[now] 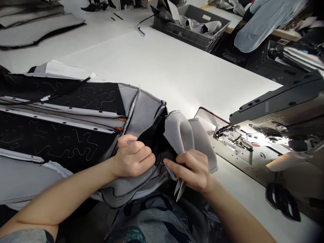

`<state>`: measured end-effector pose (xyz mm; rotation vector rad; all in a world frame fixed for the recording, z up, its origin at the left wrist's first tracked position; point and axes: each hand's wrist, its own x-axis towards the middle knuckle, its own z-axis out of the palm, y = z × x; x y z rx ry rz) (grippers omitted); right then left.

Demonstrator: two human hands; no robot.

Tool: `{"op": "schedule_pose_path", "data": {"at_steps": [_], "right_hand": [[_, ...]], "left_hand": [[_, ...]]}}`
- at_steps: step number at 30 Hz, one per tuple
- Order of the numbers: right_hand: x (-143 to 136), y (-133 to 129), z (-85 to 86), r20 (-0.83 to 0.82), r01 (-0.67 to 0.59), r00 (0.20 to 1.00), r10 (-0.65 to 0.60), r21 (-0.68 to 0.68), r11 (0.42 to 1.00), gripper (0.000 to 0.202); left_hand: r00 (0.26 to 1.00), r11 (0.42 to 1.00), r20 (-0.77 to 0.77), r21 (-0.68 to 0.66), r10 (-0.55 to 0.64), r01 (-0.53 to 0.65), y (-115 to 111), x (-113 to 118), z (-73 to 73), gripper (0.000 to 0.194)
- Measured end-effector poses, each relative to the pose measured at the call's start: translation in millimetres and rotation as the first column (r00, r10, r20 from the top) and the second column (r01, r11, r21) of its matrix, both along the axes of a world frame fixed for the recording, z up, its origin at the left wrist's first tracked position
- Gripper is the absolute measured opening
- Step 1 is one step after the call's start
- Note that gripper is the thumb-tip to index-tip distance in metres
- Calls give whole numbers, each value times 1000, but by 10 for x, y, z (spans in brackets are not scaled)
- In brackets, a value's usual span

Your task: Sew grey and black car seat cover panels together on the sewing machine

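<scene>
A large sewn cover of grey and black fabric (144,108) lies across the table's near left part, with white strips and two orange tabs. My left hand (135,157) is closed in a fist on the cover, gripping its fabric near the dark fold. To the right, my right hand (191,168) is closed with the index finger pointing at the dark fold. Small metal scissors (180,189) stick out below its palm, blades downward. A grey flap (178,130) of the cover curls up just beyond my right hand.
A sewing machine (275,108) with a lit metal plate stands at the right. Black-handled scissors (282,201) lie near its front. A grey crate (191,25) of fabric pieces, stacked panels (37,28) and a person's light blue sleeve (268,23) are farther back.
</scene>
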<state>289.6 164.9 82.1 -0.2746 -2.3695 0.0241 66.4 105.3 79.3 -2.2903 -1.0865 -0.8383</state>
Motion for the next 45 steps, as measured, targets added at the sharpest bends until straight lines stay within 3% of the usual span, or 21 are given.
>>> {"op": "schedule_pose_path", "data": {"at_steps": [7, 13, 16, 20, 23, 25, 28, 31, 33, 35, 37, 39, 42, 45], "right_hand": [[-1, -1, -156, -120, -26, 993, 15, -93, 995, 15], [-17, 109, -195, -147, -23, 989, 6, -114, 993, 13], [41, 150, -176, -132, 15, 991, -26, -83, 996, 16], [215, 122, -71, -109, 249, 961, -253, -51, 967, 32], [350, 97, -82, 111, 480, 877, -468, -132, 868, 41], [409, 133, -172, 248, 570, 815, -523, -190, 799, 33], [429, 280, -358, 213, 583, 812, -544, -361, 728, 17], [378, 460, -497, 6, 470, 832, -555, -538, 700, 12], [320, 546, -540, -151, 366, 824, -545, -591, 718, 12], [268, 583, -543, -287, 277, 808, -515, -586, 761, 13], [263, 567, -507, -354, 249, 788, -504, -565, 787, 14], [363, 500, -448, -342, 308, 760, -553, -560, 769, 14], [797, 288, -398, -204, 504, 718, -666, -508, 699, 18], [1512, -76, -503, -13, 718, 665, -747, -266, 643, 21]], "left_hand": [[997, 994, 39, 89, -72, 69, 33, 42, 28, 17], [1000, 1000, 17, 16, -26, 26, 61, 63, 5, 17], [999, 991, 18, -125, 44, -41, 119, 67, 7, 14], [982, 938, 98, -323, 163, -124, 278, 63, -44, 25], [970, 922, 149, -367, 191, -125, 409, 41, -123, 29], [979, 902, 115, -419, 170, -108, 454, 29, -117, 26], [978, 884, 68, -445, 195, -146, 405, 41, 90, 23], [962, 954, 130, -215, 238, -207, 295, 122, 443, 29], [969, 960, 1, -141, 245, -243, 306, 229, 615, 25], [920, 885, -296, -309, 258, -348, 438, 357, 659, 27], [824, 680, -541, -541, 169, -494, 661, 453, 595, 32], [799, 500, -600, -682, 35, -534, 887, 474, 494, 33], [916, 378, -387, -868, -110, -321, 1101, 367, 387, 37], [997, 222, -29, -975, -71, -13, 1259, 152, 314, 46]]}}
